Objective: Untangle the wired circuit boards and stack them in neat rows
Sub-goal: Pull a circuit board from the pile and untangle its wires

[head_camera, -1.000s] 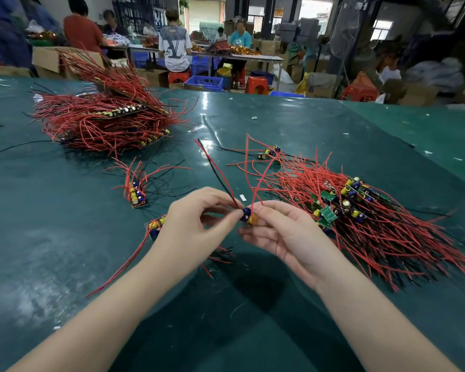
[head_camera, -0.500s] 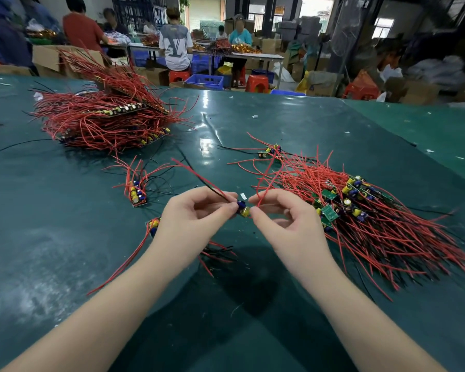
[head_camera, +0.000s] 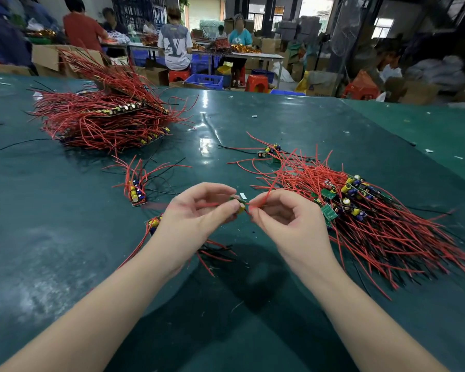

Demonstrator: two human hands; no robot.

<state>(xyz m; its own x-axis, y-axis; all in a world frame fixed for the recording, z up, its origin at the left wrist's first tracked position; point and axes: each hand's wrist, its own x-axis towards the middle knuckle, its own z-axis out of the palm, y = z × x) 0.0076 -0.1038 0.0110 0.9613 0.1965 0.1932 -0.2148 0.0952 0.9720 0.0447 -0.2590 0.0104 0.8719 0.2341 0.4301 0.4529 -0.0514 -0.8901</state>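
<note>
Both hands meet above the green table (head_camera: 293,130), clamped on one small circuit board (head_camera: 239,205). The left hand (head_camera: 196,216) pinches the board between thumb and fingertips; the right hand (head_camera: 287,221) pinches a red wire (head_camera: 263,198) just beside the board's right edge, the other fingers curled. Positions relative to the held board: the tangled pile of wired boards (head_camera: 360,210) lies near, to the right; a short row of boards (head_camera: 137,193) lies to the left; another board (head_camera: 153,224) lies left and nearer, partly hidden by the left wrist; the large stacked heap (head_camera: 105,119) sits far left; a lone board (head_camera: 271,150) lies beyond
</note>
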